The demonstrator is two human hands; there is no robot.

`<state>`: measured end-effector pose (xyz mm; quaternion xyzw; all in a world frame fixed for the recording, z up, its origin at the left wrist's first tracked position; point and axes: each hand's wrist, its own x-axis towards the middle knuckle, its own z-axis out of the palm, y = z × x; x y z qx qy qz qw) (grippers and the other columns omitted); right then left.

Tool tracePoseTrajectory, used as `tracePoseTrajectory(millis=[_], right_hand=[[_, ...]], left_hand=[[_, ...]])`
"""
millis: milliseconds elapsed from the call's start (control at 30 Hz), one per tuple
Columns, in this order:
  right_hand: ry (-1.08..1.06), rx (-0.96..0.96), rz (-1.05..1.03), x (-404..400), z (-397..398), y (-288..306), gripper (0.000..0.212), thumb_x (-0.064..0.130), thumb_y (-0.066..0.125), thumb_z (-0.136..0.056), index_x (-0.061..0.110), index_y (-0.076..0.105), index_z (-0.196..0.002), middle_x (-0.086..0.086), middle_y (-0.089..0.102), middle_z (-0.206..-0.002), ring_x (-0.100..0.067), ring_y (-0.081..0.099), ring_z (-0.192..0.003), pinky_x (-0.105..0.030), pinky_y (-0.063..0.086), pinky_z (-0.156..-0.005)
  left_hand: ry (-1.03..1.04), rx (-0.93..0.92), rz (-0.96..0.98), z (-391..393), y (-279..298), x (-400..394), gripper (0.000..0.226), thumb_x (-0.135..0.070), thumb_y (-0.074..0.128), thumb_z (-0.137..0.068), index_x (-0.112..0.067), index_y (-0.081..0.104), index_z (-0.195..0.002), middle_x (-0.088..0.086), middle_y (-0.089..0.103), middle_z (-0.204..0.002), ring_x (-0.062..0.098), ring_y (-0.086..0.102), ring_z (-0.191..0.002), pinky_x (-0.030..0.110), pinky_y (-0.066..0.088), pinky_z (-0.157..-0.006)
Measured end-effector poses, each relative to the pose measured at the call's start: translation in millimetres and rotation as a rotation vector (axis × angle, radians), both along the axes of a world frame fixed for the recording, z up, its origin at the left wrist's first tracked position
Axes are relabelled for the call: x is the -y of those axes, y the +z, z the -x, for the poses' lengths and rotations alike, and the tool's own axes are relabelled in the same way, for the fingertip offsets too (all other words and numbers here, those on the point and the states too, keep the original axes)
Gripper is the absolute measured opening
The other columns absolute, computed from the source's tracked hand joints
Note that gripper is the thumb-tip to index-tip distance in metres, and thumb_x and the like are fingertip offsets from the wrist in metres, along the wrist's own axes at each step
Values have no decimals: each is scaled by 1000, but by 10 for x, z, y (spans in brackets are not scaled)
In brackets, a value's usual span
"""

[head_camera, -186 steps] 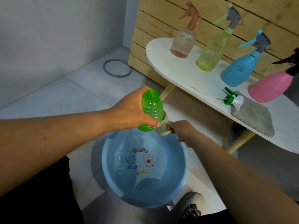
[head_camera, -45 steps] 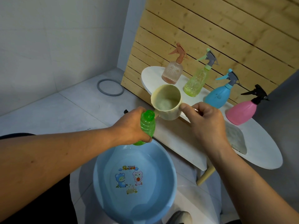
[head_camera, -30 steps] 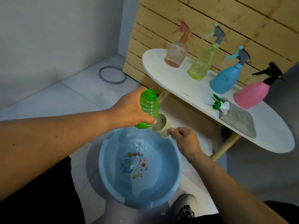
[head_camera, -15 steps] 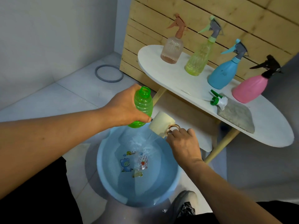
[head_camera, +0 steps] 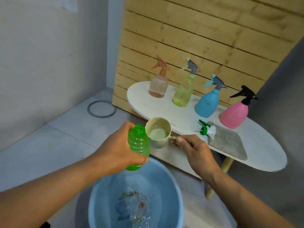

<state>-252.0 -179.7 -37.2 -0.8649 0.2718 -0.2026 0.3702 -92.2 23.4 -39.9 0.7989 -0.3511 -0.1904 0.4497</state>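
Green bottle (head_camera: 139, 146) in left hand (head_camera: 118, 151), cup (head_camera: 158, 132) in right hand (head_camera: 195, 149).

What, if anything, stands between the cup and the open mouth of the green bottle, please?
Nothing visible does. The cup in the right hand hangs right beside the open mouth of the green bottle, which the left hand grips lower down.

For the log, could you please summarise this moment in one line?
left hand grips green bottle | right hand holds cup | basin below
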Motion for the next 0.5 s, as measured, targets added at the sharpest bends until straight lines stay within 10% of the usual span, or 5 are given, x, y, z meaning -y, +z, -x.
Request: tracePoseTrajectory(millis=[167, 500], right_hand=[[5, 166, -180, 269, -484, 399, 22, 31, 55, -103, 23, 73, -94, 17, 61, -66, 1, 47, -51, -14, 38, -52], [-19, 100, -342, 756, -1606, 363, 32, 31, 50, -106, 8, 70, -98, 0, 52, -72, -13, 37, -56, -25, 34, -52]], left_hand=[[18, -46, 115, -32, 28, 11, 71, -33, 96, -54, -42, 53, -109, -18, 68, -95, -3, 66, -84, 20, 53, -69], [62, -75, 206, -215, 26, 145, 79, -29, 97, -55, -47, 53, -118, -26, 66, -100, -7, 64, -89, 26, 58, -78]])
